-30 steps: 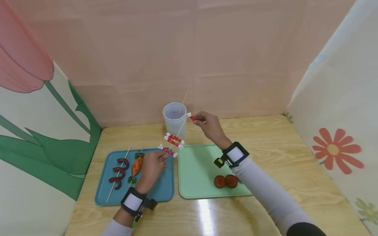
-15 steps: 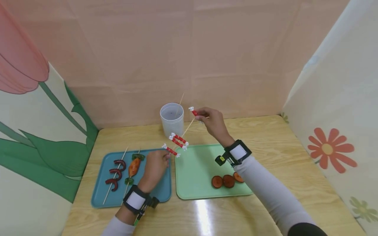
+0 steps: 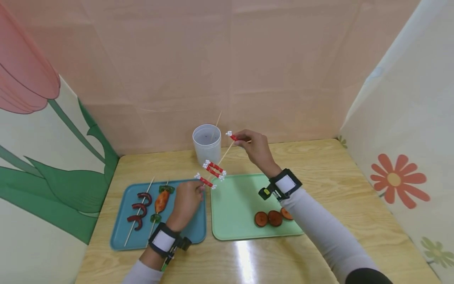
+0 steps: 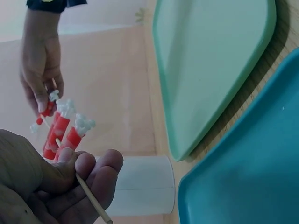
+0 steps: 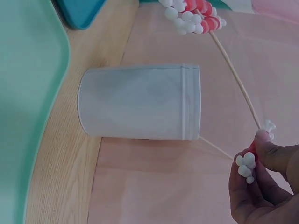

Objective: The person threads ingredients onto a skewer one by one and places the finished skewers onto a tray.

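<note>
My left hand [image 3: 186, 201] pinches a thin wooden skewer [image 3: 226, 154] near its lower end, above the blue tray. Three red pieces with knobbly white ends [image 3: 214, 169] sit crosswise on the skewer, just above those fingers. In the left wrist view, the skewer's bare end [image 4: 96, 203] sticks out past the left fingers. At the skewer's upper end, my right hand [image 3: 257, 148] pinches another such red piece [image 3: 232, 137] between thumb and fingers. The right wrist view has the skewer meeting this piece [image 5: 252, 148] at the thumb; the fingers hide how far it enters.
Behind the hands stands a whitish cup [image 3: 207, 146] with one skewer [image 3: 218, 119] in it. The blue tray [image 3: 193, 238] bears two loaded skewers. Several round brown slices [image 3: 274, 218] lie on the green tray [image 3: 230, 232], partly under the right forearm.
The held red piece and the right hand have moved slightly right, and the skewer now leans further right to meet them. The left hand keeps its pinch. The last half second shows hardly any motion.
</note>
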The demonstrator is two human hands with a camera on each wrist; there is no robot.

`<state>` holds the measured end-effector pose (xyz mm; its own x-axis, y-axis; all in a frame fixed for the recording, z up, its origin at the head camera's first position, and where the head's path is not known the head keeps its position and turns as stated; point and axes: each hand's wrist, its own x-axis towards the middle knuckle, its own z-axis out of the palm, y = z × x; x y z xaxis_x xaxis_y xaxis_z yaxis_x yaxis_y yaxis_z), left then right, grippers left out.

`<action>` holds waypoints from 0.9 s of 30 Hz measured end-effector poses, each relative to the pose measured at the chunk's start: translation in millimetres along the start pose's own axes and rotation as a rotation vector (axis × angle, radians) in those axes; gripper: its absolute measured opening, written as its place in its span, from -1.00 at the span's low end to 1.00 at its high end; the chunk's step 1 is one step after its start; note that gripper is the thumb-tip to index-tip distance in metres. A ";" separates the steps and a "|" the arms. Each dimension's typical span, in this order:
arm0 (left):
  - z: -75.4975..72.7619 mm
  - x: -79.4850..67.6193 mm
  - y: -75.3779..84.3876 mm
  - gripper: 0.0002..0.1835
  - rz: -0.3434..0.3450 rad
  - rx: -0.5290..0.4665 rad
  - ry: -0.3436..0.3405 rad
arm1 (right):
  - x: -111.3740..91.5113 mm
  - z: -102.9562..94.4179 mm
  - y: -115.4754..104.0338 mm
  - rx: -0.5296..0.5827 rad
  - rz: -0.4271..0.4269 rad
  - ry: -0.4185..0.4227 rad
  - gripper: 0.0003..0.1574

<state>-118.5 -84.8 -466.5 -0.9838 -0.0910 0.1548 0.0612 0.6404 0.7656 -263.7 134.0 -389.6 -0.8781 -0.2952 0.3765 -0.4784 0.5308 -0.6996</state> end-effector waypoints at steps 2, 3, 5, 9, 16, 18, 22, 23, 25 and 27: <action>0.3 0.5 -0.2 -0.82 -0.020 0.000 -0.014 | 0.1 0.2 0.3 -0.005 -0.004 0.001 -0.73; 0.4 0.7 -0.3 -0.81 -0.026 0.000 -0.020 | 0.1 0.4 0.5 -0.010 -0.007 0.003 -0.73; 0.5 1.2 0.1 -0.81 -0.036 -0.001 -0.027 | 0.3 0.8 0.8 -0.017 -0.011 0.008 -0.72; 0.2 1.5 0.8 -0.83 -0.030 -0.004 -0.025 | -0.4 2.6 -0.2 -0.014 -0.030 0.013 -0.75; -0.3 0.6 1.8 -0.83 -0.021 -0.015 -0.006 | -6.8 11.3 -7.5 -0.050 -0.102 -0.012 -0.77; 0.1 0.4 2.1 -0.82 -0.029 -0.022 -0.002 | -9.1 14.7 -9.5 -0.054 -0.101 -0.012 -0.78; 0.9 0.4 2.8 -0.85 0.004 -0.005 0.029 | -15.4 25.2 -12.6 -0.051 -0.115 -0.037 -0.78; 0.9 0.5 3.5 -0.85 0.019 0.001 0.041 | -17.5 28.1 -13.4 -0.053 -0.127 -0.049 -0.77; 0.9 0.8 4.9 -0.84 0.055 0.013 0.067 | -22.0 34.0 -15.0 -0.060 -0.151 -0.071 -0.76; 0.5 1.1 6.3 -0.80 0.069 0.009 0.082 | -25.9 38.5 -17.2 -0.070 -0.170 -0.081 -0.75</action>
<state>-119.2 -80.5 -461.8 -0.9602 -0.1077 0.2577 0.1268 0.6542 0.7456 -232.5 101.9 -410.7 -0.7824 -0.4466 0.4340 -0.6217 0.5208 -0.5850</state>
